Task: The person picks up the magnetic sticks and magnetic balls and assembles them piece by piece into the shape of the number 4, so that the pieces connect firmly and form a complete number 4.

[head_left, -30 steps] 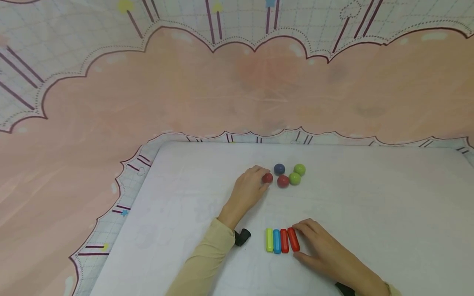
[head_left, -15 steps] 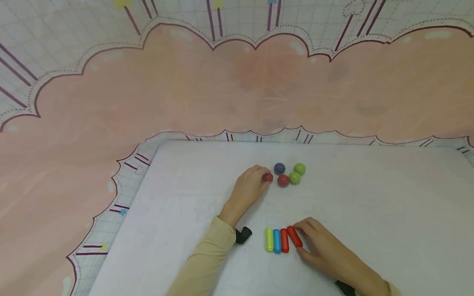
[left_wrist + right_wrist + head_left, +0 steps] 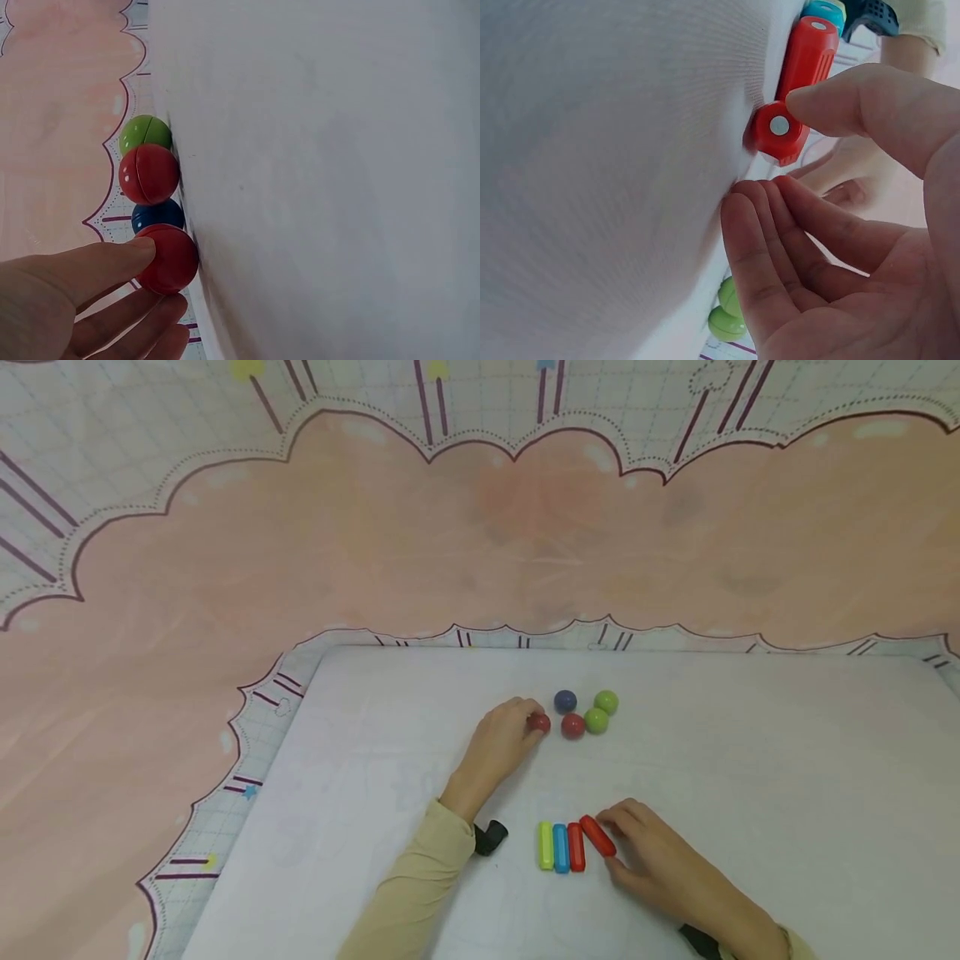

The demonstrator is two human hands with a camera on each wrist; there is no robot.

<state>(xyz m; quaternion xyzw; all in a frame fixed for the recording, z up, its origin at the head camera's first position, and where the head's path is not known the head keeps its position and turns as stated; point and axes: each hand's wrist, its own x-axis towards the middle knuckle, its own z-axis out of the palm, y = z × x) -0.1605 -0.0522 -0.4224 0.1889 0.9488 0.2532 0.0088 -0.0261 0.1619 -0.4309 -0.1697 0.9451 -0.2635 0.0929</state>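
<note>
In the head view, my left hand (image 3: pixel 501 742) pinches a red ball (image 3: pixel 540 723) at the left of a small group. The left wrist view shows the thumb on this red ball (image 3: pixel 169 259) and the fingers beneath. Another red ball (image 3: pixel 573 726), a blue ball (image 3: pixel 566 702) and two green balls (image 3: pixel 597 721) sit beside it. My right hand (image 3: pixel 651 857) holds a tilted red rod (image 3: pixel 598 836) between thumb and fingers, near its two ends. Its near end (image 3: pixel 778 125) bears a silver disc, with the thumb against it; the fingers' contact is unclear there.
Left of the tilted rod stand a second red rod (image 3: pixel 576 847), a blue rod (image 3: pixel 561 848) and a yellow-green rod (image 3: pixel 546 847) in a row. Everything lies on a white tabletop (image 3: pixel 750 777). A black device (image 3: pixel 491 837) is at the left wrist.
The rod at my right hand has turned from nearly parallel with the row to a slant, its near end swinging right. My left hand and its ball have barely moved.
</note>
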